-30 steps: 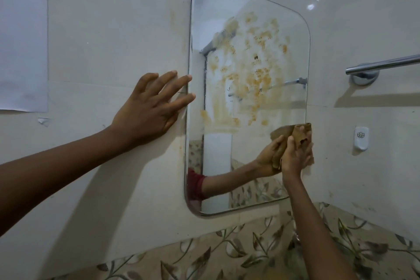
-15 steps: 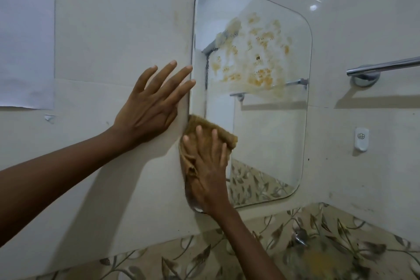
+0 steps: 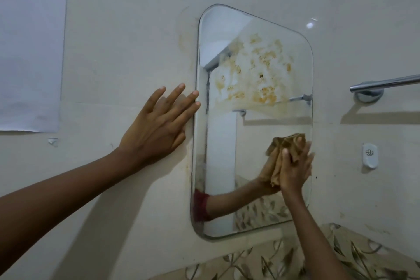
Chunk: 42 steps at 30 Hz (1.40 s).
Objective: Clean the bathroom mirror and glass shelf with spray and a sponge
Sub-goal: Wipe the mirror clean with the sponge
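Note:
A rounded frameless mirror point(image 3: 227, 154) hangs on the cream tiled wall. Orange-brown smears point(image 3: 261, 70) cover its upper half; the lower half looks wiped. My right hand point(image 3: 293, 170) presses a crumpled brown sponge cloth point(image 3: 287, 143) against the mirror's lower right part, near its right edge. My left hand point(image 3: 159, 129) lies flat on the wall just left of the mirror, fingers spread, fingertips at the mirror's edge, holding nothing. No spray bottle or glass shelf shows.
A chrome towel bar point(image 3: 386, 83) juts from the wall at the right. Below it sits a small white wall fitting point(image 3: 369, 155). A sheet of paper point(image 3: 29, 48) hangs at the far left. Leaf-patterned tiles point(image 3: 341, 259) run along the bottom.
My right hand has swept the sponge cloth from the mirror's lower left edge across to its lower right. The left hand stays flat on the wall.

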### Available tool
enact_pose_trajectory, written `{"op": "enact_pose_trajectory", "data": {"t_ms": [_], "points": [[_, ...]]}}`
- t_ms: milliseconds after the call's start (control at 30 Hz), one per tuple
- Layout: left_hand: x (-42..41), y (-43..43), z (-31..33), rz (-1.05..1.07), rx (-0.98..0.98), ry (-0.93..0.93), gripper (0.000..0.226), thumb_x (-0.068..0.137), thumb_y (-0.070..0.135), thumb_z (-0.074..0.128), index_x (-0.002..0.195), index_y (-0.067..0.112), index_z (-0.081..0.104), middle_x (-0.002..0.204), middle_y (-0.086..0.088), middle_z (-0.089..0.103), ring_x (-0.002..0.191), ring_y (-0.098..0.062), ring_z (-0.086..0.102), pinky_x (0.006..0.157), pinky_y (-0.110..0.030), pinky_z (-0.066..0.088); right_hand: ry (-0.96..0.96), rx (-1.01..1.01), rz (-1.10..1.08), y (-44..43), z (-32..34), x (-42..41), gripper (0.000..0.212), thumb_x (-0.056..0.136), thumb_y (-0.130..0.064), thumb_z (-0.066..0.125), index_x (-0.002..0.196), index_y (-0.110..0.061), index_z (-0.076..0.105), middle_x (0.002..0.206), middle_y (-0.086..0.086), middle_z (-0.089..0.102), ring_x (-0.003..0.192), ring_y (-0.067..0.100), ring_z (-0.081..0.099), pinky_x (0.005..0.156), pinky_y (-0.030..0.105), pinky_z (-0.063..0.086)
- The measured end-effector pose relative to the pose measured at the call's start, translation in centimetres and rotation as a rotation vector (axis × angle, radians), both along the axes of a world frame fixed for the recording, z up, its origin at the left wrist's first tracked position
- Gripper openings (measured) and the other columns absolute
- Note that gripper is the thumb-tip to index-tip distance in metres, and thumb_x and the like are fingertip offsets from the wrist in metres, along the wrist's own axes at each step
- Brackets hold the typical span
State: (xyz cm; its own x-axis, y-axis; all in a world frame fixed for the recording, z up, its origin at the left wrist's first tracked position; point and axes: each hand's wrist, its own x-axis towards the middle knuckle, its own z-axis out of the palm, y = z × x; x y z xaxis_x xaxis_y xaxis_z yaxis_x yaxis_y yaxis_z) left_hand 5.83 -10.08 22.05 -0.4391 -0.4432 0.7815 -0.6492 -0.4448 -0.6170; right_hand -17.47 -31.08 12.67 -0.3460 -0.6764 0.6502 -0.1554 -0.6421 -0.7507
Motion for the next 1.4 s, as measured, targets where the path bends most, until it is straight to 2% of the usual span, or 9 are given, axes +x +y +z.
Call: {"op": "enact_pose_trajectory", "data": {"t_ms": [233, 400, 533, 667, 767, 933, 1067, 1167, 1400], "points": [[0.1, -0.2, -0.1, -0.005, -0.011, -0.008, 0.056, 0.092, 0.03, 0.023, 0.146, 0.014, 0.025, 0.156, -0.007, 0.02, 0.144, -0.03, 0.015, 0.115, -0.05, 0.011, -0.027, 0.044, -0.071, -1.9, 8.9, 0.0, 0.065, 0.095, -0.049, 0.026, 0.148, -0.02, 0.001, 0.159, 0.007, 0.001, 0.146, 0.024, -0.004, 0.118, 0.046, -0.002], [0.1, -0.2, -0.1, -0.019, -0.008, -0.006, 0.056, 0.093, 0.031, 0.02, 0.146, 0.014, 0.024, 0.156, -0.008, 0.02, 0.144, -0.03, 0.014, 0.115, -0.051, 0.011, 0.085, -0.128, -0.042, 1.2, 13.4, 3.1, 0.065, 0.095, -0.049, 0.027, 0.148, -0.023, -0.001, 0.159, 0.008, -0.004, 0.146, 0.026, -0.008, 0.118, 0.048, -0.006], [0.0, 0.0, -0.2, -0.026, -0.028, 0.023, 0.057, 0.092, 0.027, 0.021, 0.147, 0.011, 0.02, 0.156, -0.01, 0.02, 0.145, -0.03, 0.01, 0.116, -0.051, 0.009, 0.23, -0.399, -0.029, 5.6, 14.3, 6.7, 0.066, 0.093, -0.048, 0.031, 0.148, -0.025, 0.003, 0.159, 0.004, 0.001, 0.146, 0.024, -0.005, 0.117, 0.05, -0.007], [-0.2, 0.3, -0.1, -0.156, -0.127, 0.131, 0.052, 0.094, 0.017, 0.02, 0.144, 0.008, 0.027, 0.152, -0.012, 0.031, 0.143, -0.03, 0.019, 0.115, -0.048, 0.014, 0.453, -0.627, -0.066, 8.5, 12.2, 9.5, 0.065, 0.092, -0.052, 0.026, 0.144, -0.03, -0.005, 0.159, -0.001, 0.004, 0.146, 0.02, -0.006, 0.115, 0.049, -0.009], [-0.1, 0.3, 0.0, -0.206, -0.164, 0.163, 0.05, 0.093, 0.014, 0.023, 0.142, 0.009, 0.031, 0.148, -0.012, 0.037, 0.14, -0.03, 0.026, 0.113, -0.047, 0.017, 0.621, -0.7, -0.08, 9.6, 8.8, 10.6, 0.061, 0.094, -0.044, 0.027, 0.148, -0.027, 0.004, 0.158, -0.005, -0.003, 0.145, 0.02, -0.012, 0.116, 0.053, -0.008], [0.0, 0.2, -0.1, -0.153, -0.146, 0.101, 0.052, 0.09, 0.012, 0.029, 0.141, 0.01, 0.035, 0.148, -0.009, 0.038, 0.14, -0.031, 0.028, 0.112, -0.047, 0.018, 0.764, -0.777, -0.068, 10.2, 1.1, 10.5, 0.057, 0.093, -0.038, 0.023, 0.146, -0.017, 0.025, 0.156, 0.006, 0.017, 0.146, 0.03, 0.002, 0.112, 0.059, 0.005], [-0.2, 0.3, -0.2, -0.07, -0.102, 0.052, 0.054, 0.089, 0.016, 0.034, 0.143, 0.012, 0.032, 0.151, -0.007, 0.035, 0.141, -0.03, 0.026, 0.113, -0.047, 0.017, 0.841, -0.819, -0.076, 9.4, -6.7, 9.7, 0.056, 0.095, -0.043, 0.014, 0.147, -0.022, 0.021, 0.158, -0.002, 0.01, 0.145, 0.031, 0.008, 0.111, 0.056, 0.011], [-0.3, 0.4, -0.4, 0.002, -0.044, -0.001, 0.055, 0.093, 0.032, 0.029, 0.144, 0.012, 0.028, 0.153, -0.008, 0.028, 0.142, -0.029, 0.023, 0.113, -0.047, 0.016, 0.805, -0.827, -0.172, 8.0, -11.2, 9.1, 0.052, 0.097, -0.04, 0.02, 0.146, -0.025, 0.02, 0.159, -0.006, 0.009, 0.144, 0.029, 0.015, 0.109, 0.052, 0.022], [-0.5, 0.4, -0.4, 0.032, 0.043, -0.014, 0.072, 0.091, 0.054, 0.025, 0.146, 0.009, 0.023, 0.155, -0.012, 0.022, 0.143, -0.029, 0.02, 0.113, -0.047, 0.019, 0.548, -0.562, -0.113, 9.9, -5.9, 10.4, 0.053, 0.096, -0.044, 0.018, 0.146, -0.028, 0.018, 0.157, -0.006, 0.011, 0.145, 0.024, 0.012, 0.115, 0.046, 0.007]]}}
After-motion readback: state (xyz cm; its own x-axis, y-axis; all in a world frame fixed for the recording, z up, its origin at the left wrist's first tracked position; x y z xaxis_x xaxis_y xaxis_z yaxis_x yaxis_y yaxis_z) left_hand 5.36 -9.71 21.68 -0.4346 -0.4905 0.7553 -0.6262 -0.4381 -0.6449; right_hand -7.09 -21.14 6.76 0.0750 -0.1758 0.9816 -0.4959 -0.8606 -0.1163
